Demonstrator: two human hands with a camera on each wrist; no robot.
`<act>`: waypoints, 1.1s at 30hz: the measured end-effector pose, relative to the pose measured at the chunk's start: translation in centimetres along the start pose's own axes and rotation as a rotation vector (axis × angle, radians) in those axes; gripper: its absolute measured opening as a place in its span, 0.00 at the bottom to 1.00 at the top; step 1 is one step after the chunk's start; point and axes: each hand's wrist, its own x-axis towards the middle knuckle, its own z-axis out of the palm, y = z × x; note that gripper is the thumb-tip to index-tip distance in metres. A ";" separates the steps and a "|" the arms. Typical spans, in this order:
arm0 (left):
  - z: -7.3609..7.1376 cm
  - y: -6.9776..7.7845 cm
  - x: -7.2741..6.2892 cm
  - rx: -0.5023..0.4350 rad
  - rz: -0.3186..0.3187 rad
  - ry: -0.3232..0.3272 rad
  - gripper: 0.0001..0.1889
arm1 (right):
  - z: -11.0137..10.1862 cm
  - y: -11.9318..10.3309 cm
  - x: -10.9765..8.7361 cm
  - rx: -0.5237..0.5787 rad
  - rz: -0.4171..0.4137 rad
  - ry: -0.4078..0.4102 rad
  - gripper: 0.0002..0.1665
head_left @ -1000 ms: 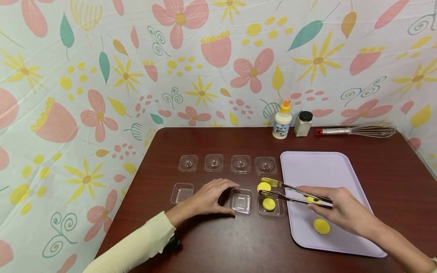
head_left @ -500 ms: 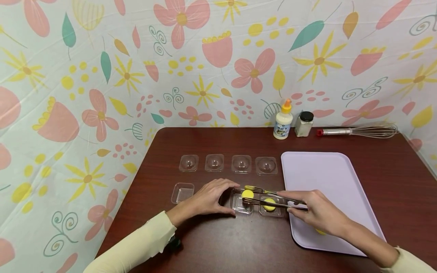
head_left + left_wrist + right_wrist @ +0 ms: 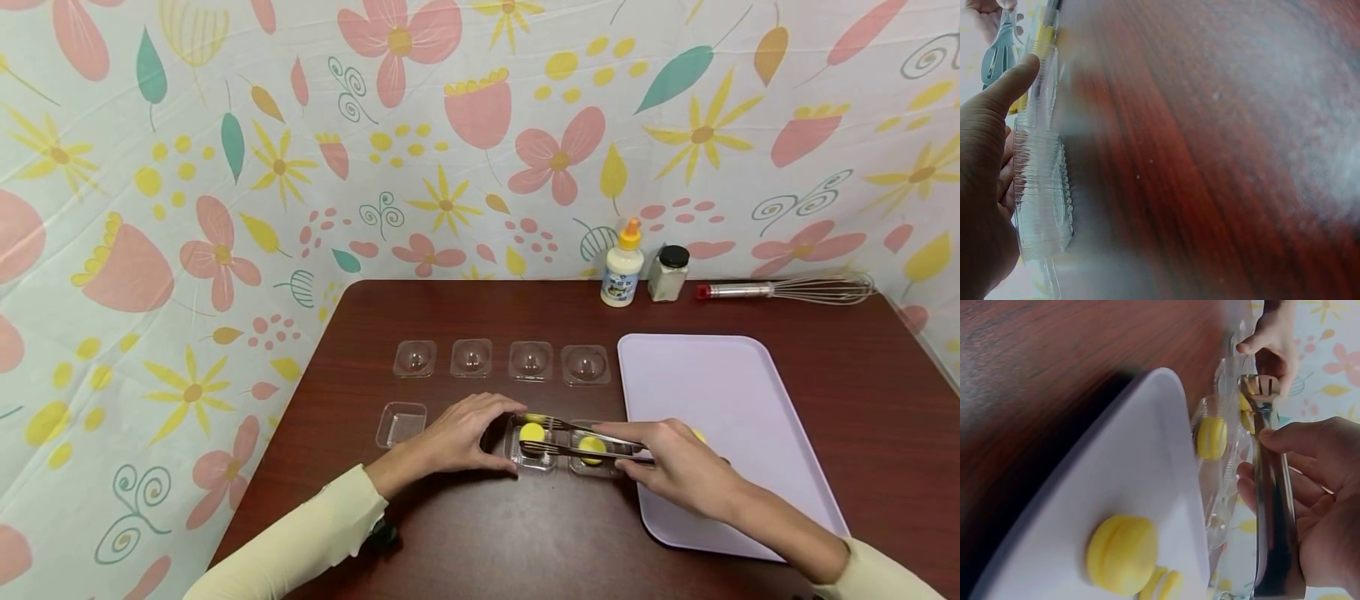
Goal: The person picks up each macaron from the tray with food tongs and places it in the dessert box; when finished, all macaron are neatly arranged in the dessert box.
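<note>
In the head view my right hand (image 3: 678,467) holds metal tongs (image 3: 1272,519), their ends pointing left. Between the ends, inside a clear plastic box (image 3: 534,463), is a yellow macaron (image 3: 532,438). My left hand (image 3: 465,433) grips that box from its left side, thumb at the near corner and forefinger at the far one. The box to its right (image 3: 577,472) contains another macaron (image 3: 592,451), over which the tongs pass. In the right wrist view two yellow macarons (image 3: 1124,555) lie on the lilac tray (image 3: 1141,450), mostly behind my hand in the head view.
Behind the boxes stands a row of several clear domed lids (image 3: 472,358). Left of my left hand is a bare clear box (image 3: 401,425). A squeeze bottle (image 3: 622,268), a black-capped jar (image 3: 668,273) and a whisk (image 3: 787,289) line the back edge.
My right hand has carried the macaron leftward in the tongs, from above the right box into the box at my left hand. The left hand has stayed put.
</note>
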 end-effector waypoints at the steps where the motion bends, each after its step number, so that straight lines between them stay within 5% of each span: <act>1: 0.0 0.0 0.0 -0.001 0.000 0.001 0.47 | 0.0 -0.1 0.1 -0.003 0.008 -0.008 0.29; 12: 0.0 0.1 0.0 -0.001 -0.009 -0.010 0.46 | -0.6 -1.7 1.3 -0.075 0.006 -0.056 0.28; 33: 0.0 0.1 0.0 0.022 0.008 0.001 0.46 | 0.0 -2.6 1.5 -0.053 0.047 -0.082 0.27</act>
